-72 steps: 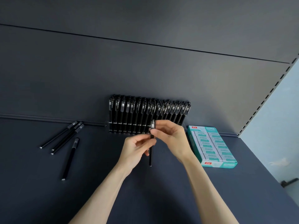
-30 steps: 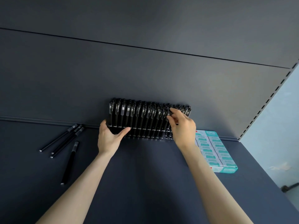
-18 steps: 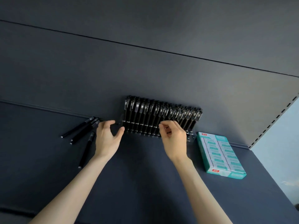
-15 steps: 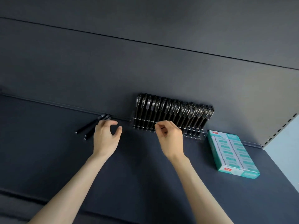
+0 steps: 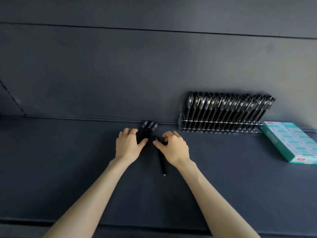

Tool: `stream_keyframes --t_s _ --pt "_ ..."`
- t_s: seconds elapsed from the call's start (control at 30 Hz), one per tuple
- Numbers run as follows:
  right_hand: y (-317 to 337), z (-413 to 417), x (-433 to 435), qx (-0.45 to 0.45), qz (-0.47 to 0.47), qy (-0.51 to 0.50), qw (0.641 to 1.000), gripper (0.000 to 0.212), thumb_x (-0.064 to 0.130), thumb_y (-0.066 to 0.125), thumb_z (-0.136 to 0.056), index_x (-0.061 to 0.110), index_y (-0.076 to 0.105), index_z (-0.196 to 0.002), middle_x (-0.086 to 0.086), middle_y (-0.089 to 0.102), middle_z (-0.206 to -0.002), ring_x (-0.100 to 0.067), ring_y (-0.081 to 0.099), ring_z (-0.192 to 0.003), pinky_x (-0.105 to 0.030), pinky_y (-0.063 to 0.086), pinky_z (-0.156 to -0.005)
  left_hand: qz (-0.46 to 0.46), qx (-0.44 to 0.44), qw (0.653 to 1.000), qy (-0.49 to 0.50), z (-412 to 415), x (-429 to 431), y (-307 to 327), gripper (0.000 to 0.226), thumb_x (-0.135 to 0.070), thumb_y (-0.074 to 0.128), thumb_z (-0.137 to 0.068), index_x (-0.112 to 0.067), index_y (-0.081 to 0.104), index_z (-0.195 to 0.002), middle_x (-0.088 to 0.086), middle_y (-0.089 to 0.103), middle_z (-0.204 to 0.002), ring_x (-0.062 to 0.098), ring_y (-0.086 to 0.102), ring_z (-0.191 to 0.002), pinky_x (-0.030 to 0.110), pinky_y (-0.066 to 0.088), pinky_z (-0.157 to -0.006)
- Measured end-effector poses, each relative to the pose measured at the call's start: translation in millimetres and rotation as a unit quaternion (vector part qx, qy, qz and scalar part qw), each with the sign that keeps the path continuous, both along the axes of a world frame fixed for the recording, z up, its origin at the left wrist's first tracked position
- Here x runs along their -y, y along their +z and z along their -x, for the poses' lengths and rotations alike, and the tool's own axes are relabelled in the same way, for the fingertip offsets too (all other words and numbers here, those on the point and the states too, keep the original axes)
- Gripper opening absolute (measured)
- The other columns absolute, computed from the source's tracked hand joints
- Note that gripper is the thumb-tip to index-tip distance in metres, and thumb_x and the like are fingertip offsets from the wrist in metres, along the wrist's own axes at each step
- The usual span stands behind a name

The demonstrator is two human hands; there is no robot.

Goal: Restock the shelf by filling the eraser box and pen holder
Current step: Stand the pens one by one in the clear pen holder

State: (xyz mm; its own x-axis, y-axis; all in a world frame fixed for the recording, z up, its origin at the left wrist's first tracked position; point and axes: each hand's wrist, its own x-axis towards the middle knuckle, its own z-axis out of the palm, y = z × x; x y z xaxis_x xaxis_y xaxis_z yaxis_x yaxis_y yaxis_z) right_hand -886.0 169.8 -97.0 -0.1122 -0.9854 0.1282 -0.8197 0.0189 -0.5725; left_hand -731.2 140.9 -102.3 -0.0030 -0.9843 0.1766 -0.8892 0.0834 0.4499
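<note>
Moved leftward, left grip [image 5: 127, 146] clasps three pens [image 5: 148, 127]; right grip [image 5: 173, 146] (curled) pinches lone pen [image 5: 162, 162].

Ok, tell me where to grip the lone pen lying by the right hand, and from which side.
Pinch the lone pen across its barrel near the upper end, beside the right hand, coming down from above. It lies flat on the shelf and is thin, so probably only its two long sides offer purchase; the three pens to its left sit apart, leaving room.
</note>
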Motion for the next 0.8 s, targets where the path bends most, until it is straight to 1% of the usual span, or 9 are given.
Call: stream_keyframes --t_s 0.17,0.3,0.37,0.43,0.5,0.57,0.67,0.73,0.8 --pt "-4.1 -12.5 2.9 -0.018 -0.013 -0.051 0.998 0.033 0.037 0.058 -0.089 0.012 0.058 -0.110 -0.005 0.052 -0.115 -0.025 0.048 -0.109 -0.031 0.042 -0.086 -0.041 -0.032 0.994 -0.094 -13.6 14.6 0.5 0.048 -0.030 0.060 -0.091 -0.008 0.048 -0.132 0.010 0.047 -0.127 0.027 0.045 -0.120 0.039 0.039 -0.098" --pt "-5.4 -14.7 2.9 -0.006 -0.003 -0.080 0.997 0.026 0.037 0.062 -0.086 0.014 0.061 -0.100 -0.001 0.057 -0.105 -0.020 0.053 -0.102 -0.029 0.042 -0.080 -0.052 0.011 0.992 -0.111 -12.3 22.3 2.7 0.052 -0.042 0.057 -0.091 -0.007 0.046 -0.128 0.011 0.050 -0.126 0.028 0.047 -0.118 0.038 0.040 -0.096" --pt "-4.8 -13.9 1.9 0.039 0.003 -0.102 0.994 0.022 0.038 0.063 -0.085 0.017 0.060 -0.092 0.004 0.060 -0.093 -0.017 0.057 -0.092 -0.027 0.042 -0.073 -0.038 0.054 0.991 -0.115 -10.0 25.7 3.6 0.055 -0.049 0.055 -0.090 -0.005 0.048 -0.121 0.011 0.055 -0.122 0.029 0.050 -0.115 0.037 0.041 -0.092" --pt "-2.5 -12.9 1.1 0.107 0.009 -0.128 0.986 0.020 0.037 0.063 -0.086 0.018 0.058 -0.089 0.007 0.061 -0.083 -0.016 0.059 -0.083 -0.028 0.045 -0.072 -0.040 0.084 0.987 -0.130 -9.4 30.7 6.0 0.052 -0.048 0.052 -0.092 -0.003 0.048 -0.119 0.012 0.058 -0.121 0.030 0.052 -0.114 0.037 0.042 -0.090" --pt "-3.3 -12.3 1.5 0.157 0.021 -0.145 0.977 0.020 0.035 0.064 -0.086 0.017 0.057 -0.088 0.004 0.065 -0.081 -0.018 0.061 -0.081 -0.032 0.049 -0.076 -0.059 0.113 0.980 -0.154 -10.9 36.5 9.6 0.044 -0.042 0.048 -0.096 -0.002 0.047 -0.116 0.013 0.059 -0.121 0.031 0.052 -0.113 0.037 0.039 -0.086" --pt "-5.0 -12.4 2.0 0.179 0.029 -0.152 0.972 0.020 0.034 0.065 -0.086 0.016 0.056 -0.088 0.000 0.068 -0.080 -0.020 0.062 -0.079 -0.035 0.050 -0.076 -0.071 0.143 0.972 -0.175 -12.4 39.1 14.0 0.038 -0.036 0.042 -0.099 -0.002 0.046 -0.113 0.015 0.058 -0.120 0.032 0.052 -0.113 0.036 0.038 -0.084" --pt "-5.1 -12.1 1.5 0.204 0.040 -0.148 0.967 0.018 0.033 0.065 -0.086 0.017 0.056 -0.090 0.000 0.068 -0.076 -0.012 0.062 -0.073 -0.029 0.048 -0.072 -0.063 0.171 0.964 -0.195 -13.0 34.3 15.2 0.036 -0.032 0.035 -0.102 -0.001 0.045 -0.116 0.015 0.055 -0.123 0.031 0.049 -0.115 0.037 0.038 -0.090" --pt "-3.5 -12.1 -0.5 0.228 0.049 -0.133 0.963 0.017 0.031 0.063 -0.088 0.016 0.057 -0.095 0.005 0.065 -0.068 0.002 0.057 -0.061 -0.021 0.043 -0.065 -0.053 0.146 0.965 -0.209 -16.2 25.8 13.7 0.030 -0.029 0.032 -0.103 -0.002 0.044 -0.110 0.014 0.053 -0.116 0.030 0.049 -0.110 0.036 0.039 -0.089" --pt "-1.6 -10.5 -2.4 0.273 0.070 -0.122 0.952 0.014 0.027 0.063 -0.089 0.015 0.058 -0.095 0.007 0.063 -0.063 0.004 0.053 -0.055 -0.020 0.040 -0.064 -0.077 0.022 0.970 -0.229 -18.2 14.6 14.7 0.023 -0.027 0.032 -0.103 -0.006 0.038 -0.096 0.011 0.053 -0.100 0.027 0.052 -0.093 0.036 0.043 -0.081"
